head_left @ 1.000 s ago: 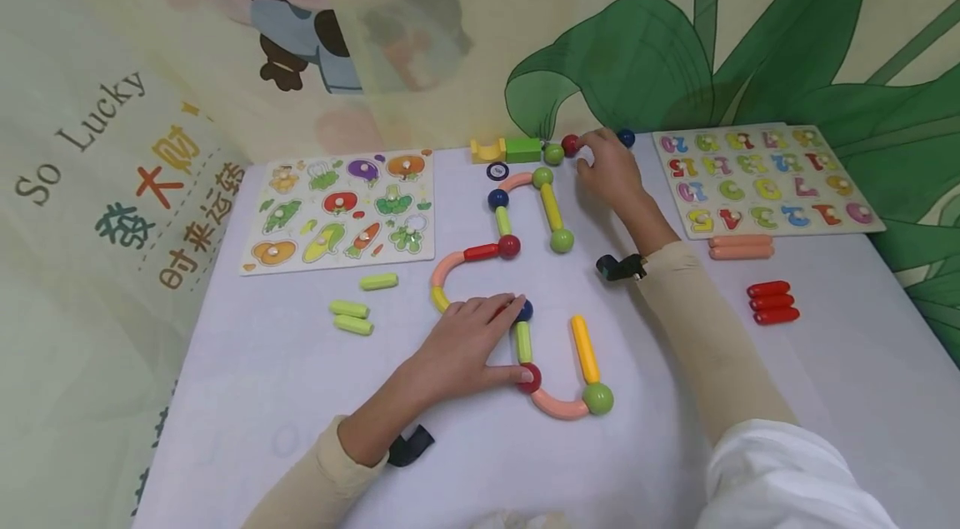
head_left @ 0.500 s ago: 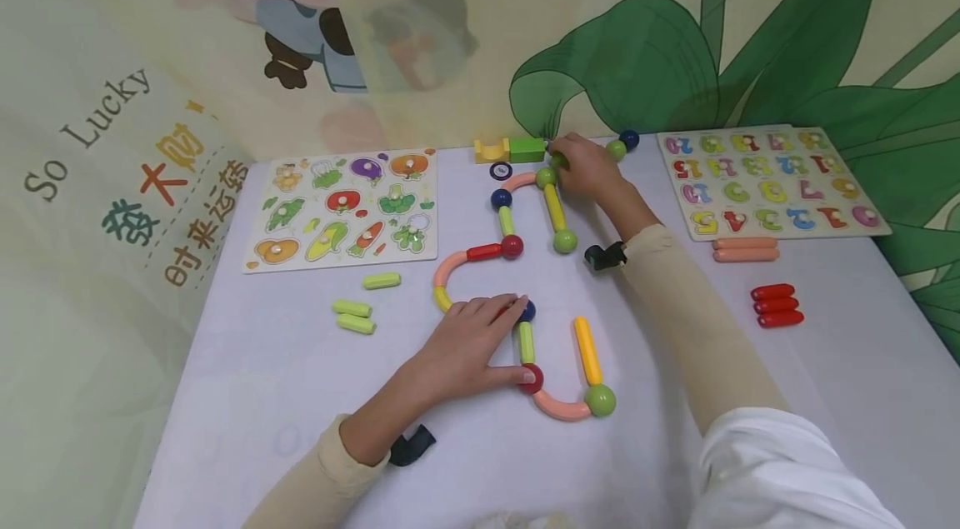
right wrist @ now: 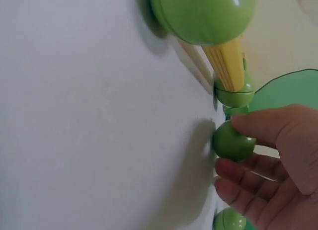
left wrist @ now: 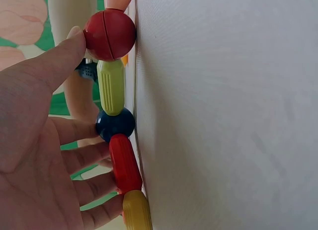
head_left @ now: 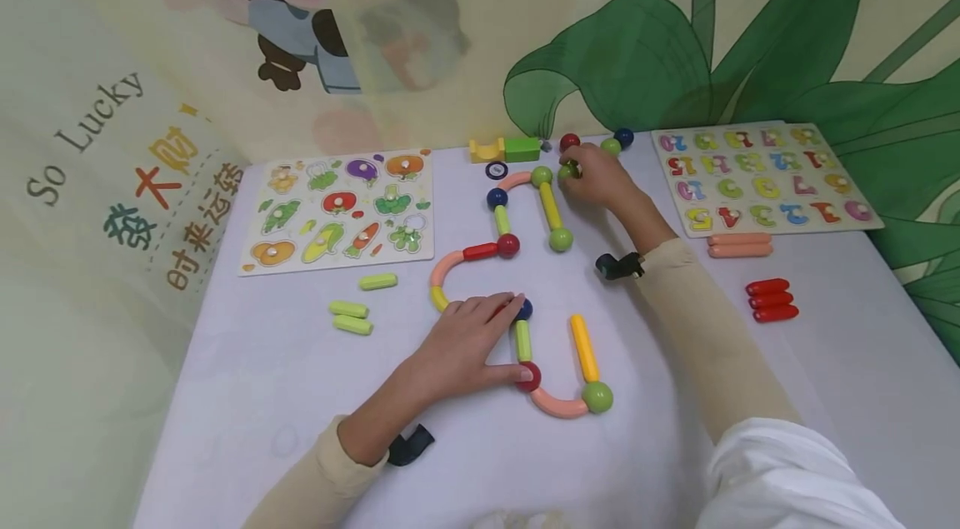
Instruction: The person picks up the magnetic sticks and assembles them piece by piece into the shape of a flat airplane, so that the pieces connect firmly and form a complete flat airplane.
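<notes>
My left hand rests along a chain of magnetic balls and rods on the table. Its thumb touches a red ball, while straight fingers lie against a blue ball and a red rod. A light green rod joins the two balls. Beyond the chain's far end, my right hand pinches a green ball between thumb and fingers, just above or on the table. Close by is a yellow rod with a green ball at its near end.
Behind the right hand sit a red ball, another green ball and a dark blue ball. A vegetable puzzle board lies left, a number puzzle board right. Loose green rods, red rods and pink rods flank the chain.
My right hand moved left to the green ball beside the green block, then drew it slightly right and nearer. The left hand has stayed in place on the chain.
</notes>
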Motion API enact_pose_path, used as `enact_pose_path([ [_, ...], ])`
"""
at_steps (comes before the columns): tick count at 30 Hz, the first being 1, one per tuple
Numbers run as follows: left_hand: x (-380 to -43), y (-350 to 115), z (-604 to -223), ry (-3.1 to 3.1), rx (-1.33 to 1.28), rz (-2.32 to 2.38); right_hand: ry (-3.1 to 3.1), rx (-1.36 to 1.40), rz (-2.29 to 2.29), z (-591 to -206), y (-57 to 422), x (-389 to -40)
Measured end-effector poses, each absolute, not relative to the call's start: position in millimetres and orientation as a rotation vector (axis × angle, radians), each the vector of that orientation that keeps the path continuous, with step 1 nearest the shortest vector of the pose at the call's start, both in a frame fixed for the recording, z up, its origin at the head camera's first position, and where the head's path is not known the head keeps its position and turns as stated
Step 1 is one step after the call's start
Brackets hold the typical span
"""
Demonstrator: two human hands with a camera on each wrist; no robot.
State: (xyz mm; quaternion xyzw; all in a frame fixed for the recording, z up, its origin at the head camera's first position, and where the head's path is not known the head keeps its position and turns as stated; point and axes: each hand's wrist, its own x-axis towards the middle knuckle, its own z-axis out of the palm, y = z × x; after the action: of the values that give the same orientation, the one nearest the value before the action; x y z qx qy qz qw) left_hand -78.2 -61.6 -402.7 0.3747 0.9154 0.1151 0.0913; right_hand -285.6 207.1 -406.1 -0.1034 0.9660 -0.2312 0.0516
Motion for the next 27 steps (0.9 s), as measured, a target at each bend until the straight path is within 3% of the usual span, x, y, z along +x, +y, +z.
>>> enact_pose_path([
  [8,-80,-60,-404,2.724,1.125,0.345,2.681,-0.181,-0.636,-390,224,-229],
  [17,-78,-61,-402,2.718,1.115,0.356,2.527,-0.397,-0.641,-390,197,-154],
  [27,-78,-61,-402,2.713,1.121,0.361,2.580,-0.458,-0.656,-393,181,-124],
])
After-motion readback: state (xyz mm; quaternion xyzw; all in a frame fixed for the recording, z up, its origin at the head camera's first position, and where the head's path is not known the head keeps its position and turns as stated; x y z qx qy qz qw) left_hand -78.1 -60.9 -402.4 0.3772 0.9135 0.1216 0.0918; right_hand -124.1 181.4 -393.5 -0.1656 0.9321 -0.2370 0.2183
